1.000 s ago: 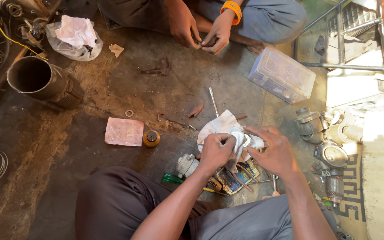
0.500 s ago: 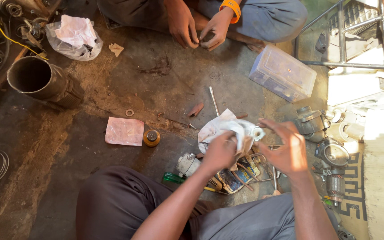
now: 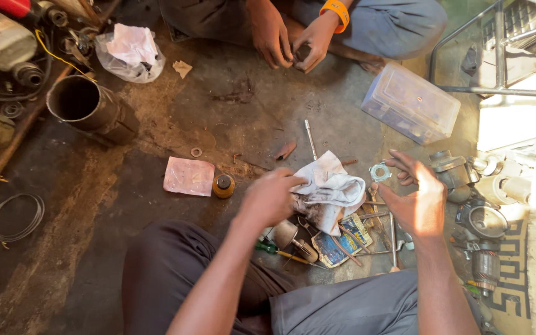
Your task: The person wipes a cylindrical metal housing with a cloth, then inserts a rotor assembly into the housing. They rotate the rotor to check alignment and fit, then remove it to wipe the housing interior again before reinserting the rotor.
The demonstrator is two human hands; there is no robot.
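white rag (image 3: 330, 189) sits bunched on the dirty concrete floor (image 3: 156, 248) right in front of the seated person, between both hands, lying over a scatter of small tools. left hand (image 3: 269, 197) is closed on the rag's left edge, fingers curled tight into the cloth; something may be wrapped inside but the cloth hides it, can't tell. right hand (image 3: 418, 200) is off the rag, fingers spread, with a toothed metal washer (image 3: 379, 172) pinched at the fingertips just beside the rag's right corner. looks like mid-clean: washer out and bright, rag grey with grime in the folds, several parts not touched. under and near the rag: a metal rod (image 3: 310, 139), a screwdriver with green handle (image 3: 274, 249), a printed blue-yellow packet (image 3: 342, 239), thin steel pins (image 3: 392, 232). right of the hand a cluster of grey motor housings (image 3: 485, 220) waits, unwiped as far as i can judge. left of the rag a small amber-capped bottle (image 3: 223, 185) stands upright, touching a pink paper sheet (image 3: 188, 176). clear plastic box (image 3: 412, 103) lies tilted further back. steel pipe section (image 3: 88, 108) on its side at far left. a second person sits opposite, their hands (image 3: 293, 40) together on some small dark piece, well apart from the rag.
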